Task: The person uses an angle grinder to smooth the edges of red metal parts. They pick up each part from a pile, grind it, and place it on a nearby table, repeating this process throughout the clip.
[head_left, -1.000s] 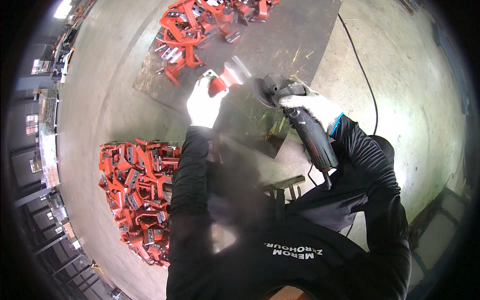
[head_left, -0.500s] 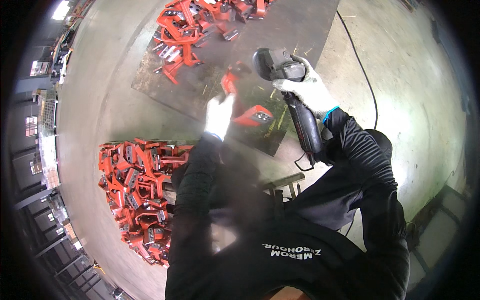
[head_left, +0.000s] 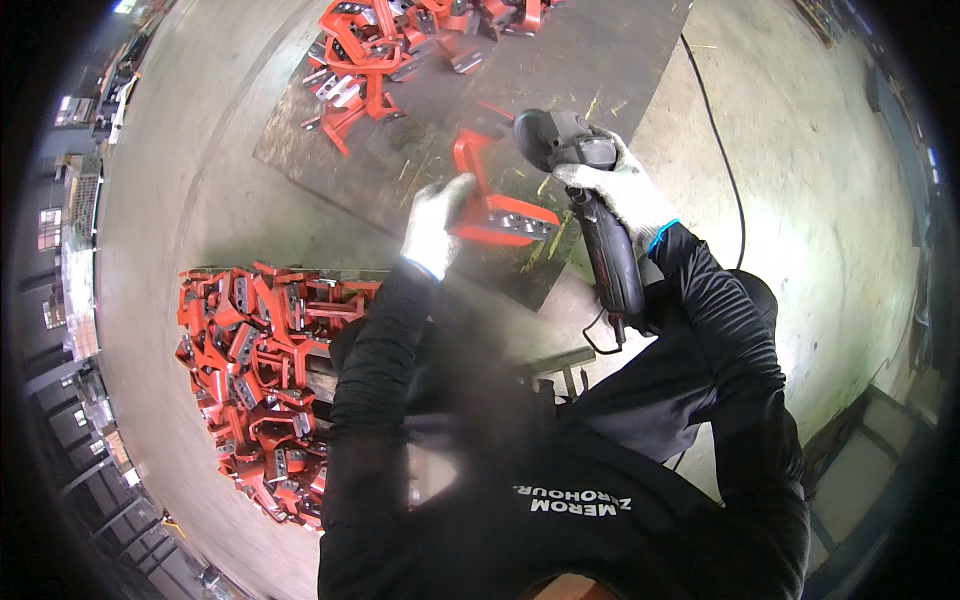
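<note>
My left hand (head_left: 436,222), in a white glove, is closed round a red metal bracket (head_left: 508,222). The bracket is bent, and a row of holes runs along its bare grey face; its far end is blurred. In my right hand (head_left: 628,190), also gloved, is a black and grey angle grinder (head_left: 606,240). Its round disc (head_left: 534,138) points away from me, just beyond and to the right of the bracket. The disc and the bracket appear apart. My gloved fingers wrap the grinder near its head.
A dark metal plate (head_left: 340,205) lies beneath the work, with a heap of red brackets (head_left: 365,60) on its far left. A larger pile of similar brackets (head_left: 255,370) stands left of my arm. A black cable (head_left: 716,130) curves over the floor on the right.
The bracket in my left hand has turned, so its holed face shows more plainly. My right hand and the grinder stay nearly in place.
</note>
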Motion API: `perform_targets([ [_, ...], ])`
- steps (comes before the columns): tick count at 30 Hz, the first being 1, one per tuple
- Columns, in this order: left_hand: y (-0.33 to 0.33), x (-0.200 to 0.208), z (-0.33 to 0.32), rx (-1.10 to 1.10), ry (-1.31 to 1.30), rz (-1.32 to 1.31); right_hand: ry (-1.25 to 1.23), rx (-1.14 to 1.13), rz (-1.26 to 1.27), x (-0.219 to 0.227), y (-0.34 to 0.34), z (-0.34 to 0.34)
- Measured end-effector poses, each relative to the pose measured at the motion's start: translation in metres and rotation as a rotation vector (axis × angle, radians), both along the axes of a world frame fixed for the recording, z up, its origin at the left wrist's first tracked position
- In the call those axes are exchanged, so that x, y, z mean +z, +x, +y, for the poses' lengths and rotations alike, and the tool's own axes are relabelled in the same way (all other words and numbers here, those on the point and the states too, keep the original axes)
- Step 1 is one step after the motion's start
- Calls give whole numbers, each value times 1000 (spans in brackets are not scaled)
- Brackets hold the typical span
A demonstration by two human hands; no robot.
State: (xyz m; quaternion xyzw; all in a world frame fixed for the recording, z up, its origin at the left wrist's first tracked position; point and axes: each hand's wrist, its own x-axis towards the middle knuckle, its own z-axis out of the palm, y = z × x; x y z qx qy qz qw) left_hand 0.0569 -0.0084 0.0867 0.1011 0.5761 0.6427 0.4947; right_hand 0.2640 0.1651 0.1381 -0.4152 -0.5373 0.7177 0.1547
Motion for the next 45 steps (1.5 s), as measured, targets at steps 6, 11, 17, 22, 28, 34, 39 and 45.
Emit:
perform_targets([
  [6, -1, -16, -2, 20, 148, -100, 162, -11, -32, -3, 0, -2],
  [11, 11, -27, 2, -33, 253, -337, 780, 91, -197, -5, 0, -7],
  [17, 30, -18, 7, -55, 220, -473, 1174, 262, -375, -12, -5, -14],
  [22, 43, 2, 17, -41, 99, -439, 1263, 269, -271, -25, -5, -11],
  [28, 33, -6, 12, 14, 95, -422, 1146, 308, -314, -13, -8, -21],
  [34, 40, 0, 11, -36, 52, -365, 1138, 310, -308, -16, -11, -15],
  [39, 23, -25, 4, -73, 232, -375, 1170, 265, -326, -13, -6, -19],
  [45, 14, -30, -1, -33, 288, -349, 1119, 250, -382, -11, -2, -14],
])
